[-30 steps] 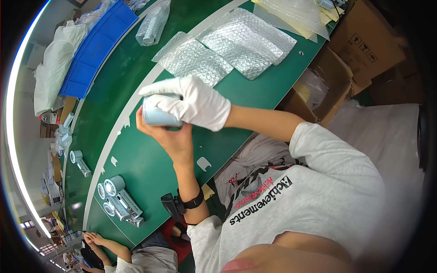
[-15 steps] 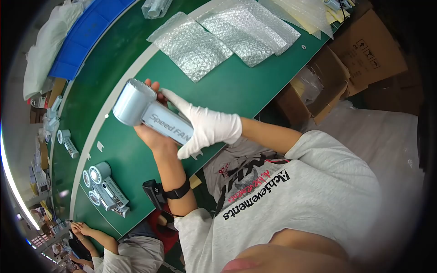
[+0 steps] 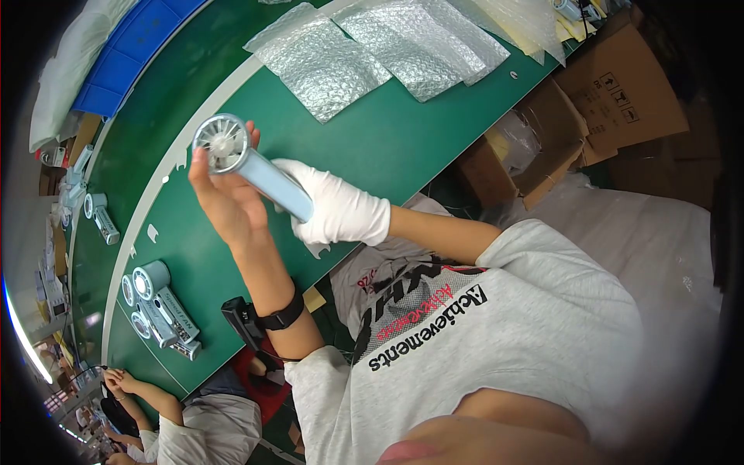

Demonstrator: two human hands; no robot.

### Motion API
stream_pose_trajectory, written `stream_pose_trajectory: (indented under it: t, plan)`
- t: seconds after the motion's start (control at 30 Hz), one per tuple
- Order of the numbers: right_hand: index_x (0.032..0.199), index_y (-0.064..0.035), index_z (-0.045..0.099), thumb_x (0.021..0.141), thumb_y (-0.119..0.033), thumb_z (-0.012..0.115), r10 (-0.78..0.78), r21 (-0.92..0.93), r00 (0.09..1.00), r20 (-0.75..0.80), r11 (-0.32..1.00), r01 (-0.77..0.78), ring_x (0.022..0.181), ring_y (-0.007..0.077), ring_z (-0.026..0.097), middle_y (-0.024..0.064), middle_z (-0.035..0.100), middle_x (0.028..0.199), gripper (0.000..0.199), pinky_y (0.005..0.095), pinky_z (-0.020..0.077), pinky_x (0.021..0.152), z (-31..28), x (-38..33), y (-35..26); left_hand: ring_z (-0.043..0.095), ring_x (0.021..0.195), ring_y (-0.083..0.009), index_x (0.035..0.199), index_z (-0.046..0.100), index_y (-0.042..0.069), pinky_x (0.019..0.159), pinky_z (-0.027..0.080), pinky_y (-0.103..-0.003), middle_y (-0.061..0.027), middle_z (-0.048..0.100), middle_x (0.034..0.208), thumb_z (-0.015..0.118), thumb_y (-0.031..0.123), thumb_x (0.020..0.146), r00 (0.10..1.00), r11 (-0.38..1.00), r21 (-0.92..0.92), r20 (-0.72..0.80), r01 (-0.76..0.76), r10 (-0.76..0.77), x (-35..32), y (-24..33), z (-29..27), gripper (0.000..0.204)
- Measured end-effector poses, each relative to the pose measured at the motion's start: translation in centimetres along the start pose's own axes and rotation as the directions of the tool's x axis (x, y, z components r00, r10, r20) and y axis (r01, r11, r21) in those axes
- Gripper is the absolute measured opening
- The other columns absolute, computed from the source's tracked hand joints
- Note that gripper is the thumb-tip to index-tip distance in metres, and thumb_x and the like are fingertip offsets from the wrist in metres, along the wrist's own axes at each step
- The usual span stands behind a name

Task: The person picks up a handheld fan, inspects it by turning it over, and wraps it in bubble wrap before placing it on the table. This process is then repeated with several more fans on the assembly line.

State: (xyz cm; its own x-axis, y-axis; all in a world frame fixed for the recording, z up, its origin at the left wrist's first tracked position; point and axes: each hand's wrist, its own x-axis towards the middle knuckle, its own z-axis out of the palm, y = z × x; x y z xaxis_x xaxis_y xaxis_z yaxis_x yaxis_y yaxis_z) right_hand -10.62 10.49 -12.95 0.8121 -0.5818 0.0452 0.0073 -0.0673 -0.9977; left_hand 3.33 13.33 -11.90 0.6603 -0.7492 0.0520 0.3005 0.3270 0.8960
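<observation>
A light blue handheld fan is held tilted above the green table, its round bladed head up to the left. My right hand, in a white glove, is closed round the lower end of its handle. My left hand is bare and cups the fan's head from behind, with the thumb at the left rim and fingertips showing past the right side. A black strap with a small device circles my left forearm. Several similar fans lie together on the table to the left.
Silver bubble-wrap bags lie across the far side of the green table. An open cardboard box stands to the right. A blue bin and another fan are at the left. Another person's hands show at lower left.
The fan has turned, so its bladed face shows now instead of the printed handle side. My left hand has shifted from beneath the head to round its rim.
</observation>
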Motion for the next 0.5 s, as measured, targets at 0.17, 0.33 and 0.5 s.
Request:
stream_pose_trajectory:
  t: [0.17, 0.33, 0.5]
  plan:
    - [0.123, -0.0031, 0.035, 0.079, -0.015, 0.053, 0.051, 0.735, 0.905, 0.423, 0.565, -0.375, 0.076, 0.0247, 0.058, 0.0190, 0.054, 0.103, 0.048, 0.0325, 0.0495, 0.059, -0.6, -0.2, -0.3, 0.047, 0.107, -0.0340, 0.118, 0.038, -0.003, 0.096, 0.037, -0.043, -0.0215, 0.045, 0.116, 0.040, 0.041, 0.087, 0.992, 0.848, -0.527, 0.123, 0.064, 0.001, -0.4, 0.7, 1.4, 0.054]
    - [0.123, -0.0040, 0.037, 0.090, -0.033, 0.037, 0.010, 0.905, 0.907, 0.422, -0.075, -0.420, 0.069, 0.0266, 0.058, 0.0217, 0.052, 0.105, 0.044, 0.0327, 0.0494, 0.053, -0.1, 0.1, 0.3, 0.048, 0.106, -0.0353, 0.127, 0.031, -0.001, 0.094, 0.039, -0.044, -0.0223, 0.042, 0.121, 0.031, 0.039, 0.089, 0.985, 0.792, -0.607, 0.166, 0.064, 0.047, 0.1, 0.3, 1.4, 0.054]
    - [0.124, -0.0045, 0.036, 0.090, -0.034, 0.038, -0.178, 0.939, 0.922, 0.343, 0.036, -0.342, 0.067, 0.0264, 0.058, 0.0208, 0.053, 0.105, 0.045, 0.0327, 0.0492, 0.052, -1.0, 0.0, 0.0, 0.047, 0.108, -0.0322, 0.129, 0.028, 0.000, 0.091, 0.042, -0.042, -0.0213, 0.041, 0.123, 0.037, 0.032, 0.089, 0.979, 0.973, -0.229, 0.204, 0.031, 0.017, 0.8, -1.3, 0.8, 0.052]
